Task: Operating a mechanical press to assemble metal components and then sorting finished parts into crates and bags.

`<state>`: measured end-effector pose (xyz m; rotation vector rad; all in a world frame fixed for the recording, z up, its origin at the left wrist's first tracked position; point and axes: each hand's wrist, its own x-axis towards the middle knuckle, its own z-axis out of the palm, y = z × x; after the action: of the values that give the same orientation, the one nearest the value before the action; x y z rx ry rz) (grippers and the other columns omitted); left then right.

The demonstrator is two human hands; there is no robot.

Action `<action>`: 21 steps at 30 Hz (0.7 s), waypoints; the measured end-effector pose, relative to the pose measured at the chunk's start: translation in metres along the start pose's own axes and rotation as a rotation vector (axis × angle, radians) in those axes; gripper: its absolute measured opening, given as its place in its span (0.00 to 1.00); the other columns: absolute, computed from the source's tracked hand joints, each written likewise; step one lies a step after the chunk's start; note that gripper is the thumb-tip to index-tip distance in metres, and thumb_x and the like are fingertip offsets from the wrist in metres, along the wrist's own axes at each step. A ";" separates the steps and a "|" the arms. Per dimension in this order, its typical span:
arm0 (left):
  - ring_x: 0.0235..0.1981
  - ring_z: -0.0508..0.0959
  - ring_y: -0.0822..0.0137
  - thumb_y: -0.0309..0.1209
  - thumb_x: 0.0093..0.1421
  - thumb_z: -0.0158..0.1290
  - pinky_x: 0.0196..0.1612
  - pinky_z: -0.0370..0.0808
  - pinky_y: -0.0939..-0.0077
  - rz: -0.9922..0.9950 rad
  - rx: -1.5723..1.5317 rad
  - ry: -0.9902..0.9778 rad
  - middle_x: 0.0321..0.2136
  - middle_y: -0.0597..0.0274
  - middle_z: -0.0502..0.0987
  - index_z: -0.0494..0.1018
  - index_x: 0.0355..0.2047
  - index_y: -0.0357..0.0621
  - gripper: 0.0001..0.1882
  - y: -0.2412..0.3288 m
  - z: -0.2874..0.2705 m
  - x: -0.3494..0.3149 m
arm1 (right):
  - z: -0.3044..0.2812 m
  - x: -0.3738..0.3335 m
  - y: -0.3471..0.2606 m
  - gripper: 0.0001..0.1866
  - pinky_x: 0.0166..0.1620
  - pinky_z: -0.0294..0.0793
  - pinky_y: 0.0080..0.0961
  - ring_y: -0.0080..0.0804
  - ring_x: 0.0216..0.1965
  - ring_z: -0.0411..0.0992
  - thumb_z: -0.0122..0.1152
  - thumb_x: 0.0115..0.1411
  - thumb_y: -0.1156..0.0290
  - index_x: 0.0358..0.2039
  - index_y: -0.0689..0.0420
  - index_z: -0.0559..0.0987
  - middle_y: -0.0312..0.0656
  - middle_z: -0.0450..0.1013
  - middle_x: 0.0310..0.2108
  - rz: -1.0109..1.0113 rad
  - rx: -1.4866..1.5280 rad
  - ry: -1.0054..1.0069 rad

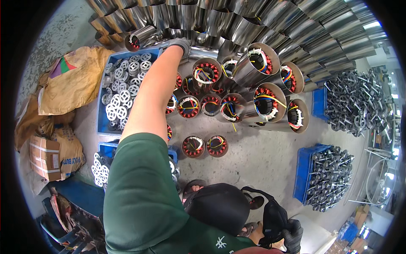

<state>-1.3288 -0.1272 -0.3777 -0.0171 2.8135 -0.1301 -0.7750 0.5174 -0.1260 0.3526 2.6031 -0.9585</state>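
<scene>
Head view, looking down over a concrete floor (262, 156) crowded with motor parts. Left arm in a green sleeve, stretched toward twelve o'clock; left hand (181, 43), gray-gloved, fingers curled over the top of a shiny steel cylinder (202, 53) lying on its side at the foot of the stack, apparently gripping it, though the underside of the grasp stays hidden. Just beyond, at twelve o'clock, a tall stack of empty steel tubes (237, 21). Right hand (292, 235), in a dark glove, down at five o'clock, fingers closed around a black strap or pouch (272, 216).

Around the centre, upright wound stators (206, 73) with red copper coils and coloured leads, standing close together; two more (205, 146) set apart at six o'clock of that group. Toward two o'clock, larger steel housings (266, 103) with stators inside, tilted on their sides. At ten o'clock, a blue crate (101, 122) of silver die-cast rotors, beside tan sacks (76, 80) and a cardboard box (44, 158) at nine o'clock. At four o'clock, another blue bin (302, 173) heaped with shafted rotors; a further heap (355, 101) at three o'clock.
</scene>
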 end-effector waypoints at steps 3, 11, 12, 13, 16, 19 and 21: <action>0.60 0.75 0.48 0.32 0.60 0.56 0.58 0.75 0.49 0.001 0.017 -0.010 0.59 0.51 0.73 0.75 0.57 0.53 0.23 0.000 -0.006 0.007 | 0.002 0.001 0.002 0.19 0.32 0.74 0.31 0.36 0.24 0.73 0.64 0.41 0.76 0.39 0.61 0.77 0.45 0.75 0.25 0.008 0.017 0.003; 0.45 0.83 0.48 0.30 0.50 0.64 0.48 0.79 0.55 0.440 -0.025 -0.061 0.41 0.46 0.83 0.82 0.43 0.48 0.18 -0.011 -0.030 -0.014 | 0.000 0.000 -0.005 0.20 0.33 0.73 0.30 0.35 0.23 0.72 0.64 0.40 0.77 0.39 0.62 0.77 0.45 0.74 0.23 -0.027 0.007 0.000; 0.45 0.83 0.48 0.30 0.50 0.64 0.48 0.79 0.55 0.435 -0.016 -0.058 0.41 0.46 0.83 0.82 0.43 0.48 0.18 -0.018 -0.032 -0.030 | 0.000 0.000 -0.005 0.20 0.34 0.73 0.30 0.33 0.25 0.72 0.64 0.41 0.77 0.39 0.62 0.77 0.43 0.74 0.24 -0.005 0.047 -0.001; 0.45 0.82 0.47 0.29 0.51 0.63 0.48 0.79 0.55 0.308 -0.034 0.054 0.41 0.46 0.83 0.82 0.43 0.47 0.17 -0.027 -0.033 -0.048 | 0.001 0.000 -0.003 0.20 0.35 0.74 0.29 0.31 0.27 0.72 0.64 0.42 0.77 0.40 0.62 0.77 0.42 0.75 0.26 0.015 0.089 -0.008; 0.46 0.81 0.45 0.31 0.54 0.61 0.50 0.78 0.54 0.120 -0.121 0.209 0.42 0.46 0.82 0.81 0.42 0.46 0.14 -0.051 -0.047 -0.100 | 0.006 0.003 0.005 0.20 0.37 0.74 0.27 0.27 0.30 0.72 0.63 0.44 0.78 0.41 0.62 0.77 0.39 0.75 0.29 -0.001 0.171 -0.027; 0.46 0.80 0.44 0.31 0.54 0.63 0.49 0.77 0.54 0.150 -0.302 0.534 0.41 0.46 0.81 0.80 0.41 0.44 0.14 -0.057 -0.045 -0.175 | 0.008 0.005 0.019 0.21 0.40 0.74 0.26 0.26 0.33 0.72 0.63 0.44 0.78 0.43 0.61 0.77 0.38 0.75 0.32 -0.004 0.190 -0.070; 0.45 0.79 0.44 0.30 0.54 0.64 0.47 0.75 0.55 0.230 -0.508 0.594 0.40 0.46 0.80 0.79 0.39 0.42 0.13 -0.057 -0.055 -0.221 | 0.008 0.005 0.029 0.22 0.41 0.74 0.26 0.26 0.34 0.72 0.63 0.44 0.78 0.43 0.61 0.76 0.38 0.75 0.33 0.013 0.190 -0.105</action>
<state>-1.1372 -0.1734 -0.2497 0.2673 3.3133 0.7486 -0.7674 0.5340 -0.1508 0.3557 2.4197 -1.1902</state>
